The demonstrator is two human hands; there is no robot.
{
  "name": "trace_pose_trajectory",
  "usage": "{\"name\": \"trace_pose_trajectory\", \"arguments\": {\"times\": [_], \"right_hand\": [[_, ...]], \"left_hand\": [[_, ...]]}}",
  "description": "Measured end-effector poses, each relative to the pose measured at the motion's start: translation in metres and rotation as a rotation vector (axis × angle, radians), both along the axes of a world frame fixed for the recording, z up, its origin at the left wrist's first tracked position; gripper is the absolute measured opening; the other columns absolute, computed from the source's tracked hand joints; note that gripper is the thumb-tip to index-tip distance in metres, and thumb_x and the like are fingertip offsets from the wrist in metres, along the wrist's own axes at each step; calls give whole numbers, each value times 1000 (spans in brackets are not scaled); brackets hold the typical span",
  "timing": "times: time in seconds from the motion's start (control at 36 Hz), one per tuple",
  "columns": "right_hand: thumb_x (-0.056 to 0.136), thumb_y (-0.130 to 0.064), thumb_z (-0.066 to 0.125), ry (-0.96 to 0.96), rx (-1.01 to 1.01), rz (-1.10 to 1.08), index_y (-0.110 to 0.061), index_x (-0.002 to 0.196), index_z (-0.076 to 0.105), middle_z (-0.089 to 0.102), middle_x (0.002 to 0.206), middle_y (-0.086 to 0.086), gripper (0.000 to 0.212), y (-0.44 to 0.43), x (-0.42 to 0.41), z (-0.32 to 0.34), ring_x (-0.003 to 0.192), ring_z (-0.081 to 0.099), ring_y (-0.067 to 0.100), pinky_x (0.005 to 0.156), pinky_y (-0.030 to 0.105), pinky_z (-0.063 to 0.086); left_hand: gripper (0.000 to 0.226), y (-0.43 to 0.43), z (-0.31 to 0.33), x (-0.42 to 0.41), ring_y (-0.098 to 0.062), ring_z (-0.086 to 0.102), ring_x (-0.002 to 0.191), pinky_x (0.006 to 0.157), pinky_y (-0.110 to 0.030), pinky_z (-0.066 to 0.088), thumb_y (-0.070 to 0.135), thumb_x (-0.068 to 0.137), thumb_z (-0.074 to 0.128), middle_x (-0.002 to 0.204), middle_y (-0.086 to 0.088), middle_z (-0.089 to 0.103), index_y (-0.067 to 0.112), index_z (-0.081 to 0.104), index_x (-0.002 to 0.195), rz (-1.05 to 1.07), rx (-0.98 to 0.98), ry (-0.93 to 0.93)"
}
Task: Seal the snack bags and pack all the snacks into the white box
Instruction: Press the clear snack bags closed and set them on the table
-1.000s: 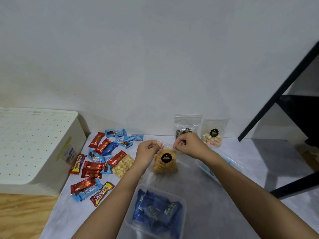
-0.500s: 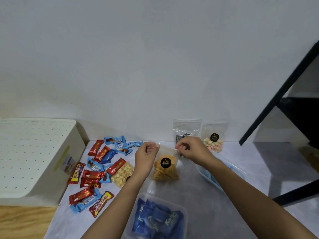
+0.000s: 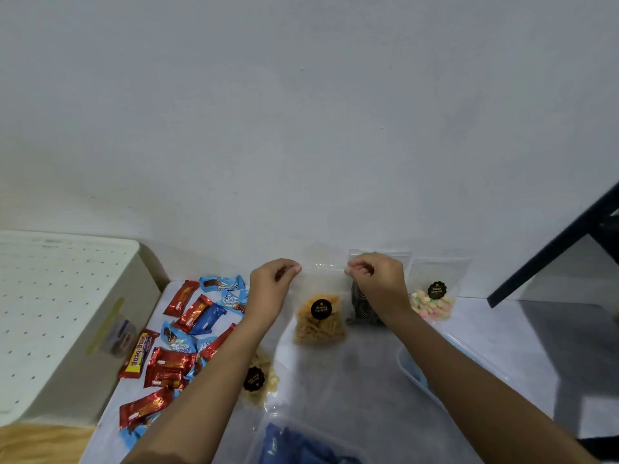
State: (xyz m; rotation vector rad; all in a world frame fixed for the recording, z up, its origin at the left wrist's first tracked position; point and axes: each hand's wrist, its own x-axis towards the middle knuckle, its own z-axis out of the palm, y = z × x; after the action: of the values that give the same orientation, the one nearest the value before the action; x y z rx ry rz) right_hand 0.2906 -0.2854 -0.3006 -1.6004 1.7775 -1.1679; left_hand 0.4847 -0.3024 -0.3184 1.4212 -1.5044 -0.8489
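Holds the orange-stick bag [image 3: 320,324] more upright than half a second ago, top strip now stretched taut between left hand [image 3: 271,286] and right hand [image 3: 378,283], each pinching an upper corner with curled fingers. Reads as pressing the zip closed, so sealing not finished. Leaves the white box [image 3: 67,313] at far left, lid on, nothing packed. Counts four clear snack bags [image 3: 433,303], two clear tubs [image 3: 412,366], about seven red wrappers [image 3: 172,363] and as many blue, the heap partly under the left forearm.
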Motion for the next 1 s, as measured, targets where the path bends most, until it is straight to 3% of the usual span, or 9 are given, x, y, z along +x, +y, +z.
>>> {"name": "trace_pose_trajectory", "arguments": {"times": [0.22, 0.33, 0.42, 0.5, 0.64, 0.72, 0.83, 0.92, 1.0], "right_hand": [[76, -4, 71, -57, -56, -100, -4, 80, 73, 65, 68, 4, 4, -29, 5, 2, 65, 58, 14, 69, 28, 53], [77, -2, 70, -107, -68, -107, -6, 77, 73, 64, 65, 2, 5, -36, 7, 1, 61, 57, 3, 62, 12, 49], [76, -1, 69, -146, -75, -123, -6, 78, 72, 63, 66, 3, 6, -36, 9, 0, 56, 54, -3, 58, 4, 44], [77, -2, 69, -136, -89, -143, -7, 79, 71, 64, 69, 6, 6, -30, 9, -4, 59, 54, 1, 60, 5, 44], [76, -8, 73, 60, -185, -216, -3, 86, 71, 71, 79, 10, 11, -4, 9, -24, 71, 63, 14, 68, 6, 47], [77, -15, 72, 25, -24, -169, -11, 83, 72, 70, 78, 3, 8, 19, 16, -43, 74, 64, 15, 72, 25, 52], [79, -19, 72, -14, 329, 67, -8, 82, 71, 67, 77, 4, 11, 55, 38, -65, 64, 55, 2, 60, 8, 43], [79, -33, 72, 7, 621, 199, -10, 85, 69, 66, 80, 2, 24, 75, 52, -79, 67, 58, 7, 59, 14, 45], [78, -36, 72, -1, 823, 317, -9, 88, 67, 65, 77, 2, 30, 87, 64, -87, 65, 59, 11, 58, 17, 47]], "left_hand": [[9, -29, 5, -7, 13, 59, 72, 68, -3, 44, 12, 86, 64, 79, 8, 67, 9, 73, 87, 35, -67, 17], [8, -35, 6, -8, 14, 58, 70, 67, -3, 44, 13, 86, 64, 75, 15, 64, 12, 72, 86, 44, -74, 7], [7, -36, 5, -7, 6, 58, 72, 69, -5, 45, 16, 86, 63, 78, 9, 65, 14, 70, 86, 54, -70, -24], [14, -33, 0, -2, -7, 59, 85, 79, -19, 49, 21, 86, 63, 94, 1, 64, 13, 64, 98, 79, -74, -47], [34, -16, -19, 13, -10, 49, 99, 87, -19, 40, 19, 86, 64, 107, 1, 51, 7, 53, 116, 63, -88, -120], [25, -5, -37, 24, -18, 55, 96, 86, -29, 46, 13, 84, 65, 102, -4, 54, 3, 58, 106, -66, -5, -191], [19, 14, -62, 41, -15, 57, 99, 86, -24, 44, 22, 88, 62, 103, 1, 60, 13, 61, 105, -466, 208, -385], [20, 26, -70, 48, -11, 54, 103, 95, -29, 44, 28, 89, 59, 113, 2, 60, 21, 60, 108, -726, 367, -518], [28, 33, -69, 45, -19, 55, 108, 96, -30, 44, 24, 90, 58, 119, -7, 60, 11, 60, 115, -864, 440, -621]]}}
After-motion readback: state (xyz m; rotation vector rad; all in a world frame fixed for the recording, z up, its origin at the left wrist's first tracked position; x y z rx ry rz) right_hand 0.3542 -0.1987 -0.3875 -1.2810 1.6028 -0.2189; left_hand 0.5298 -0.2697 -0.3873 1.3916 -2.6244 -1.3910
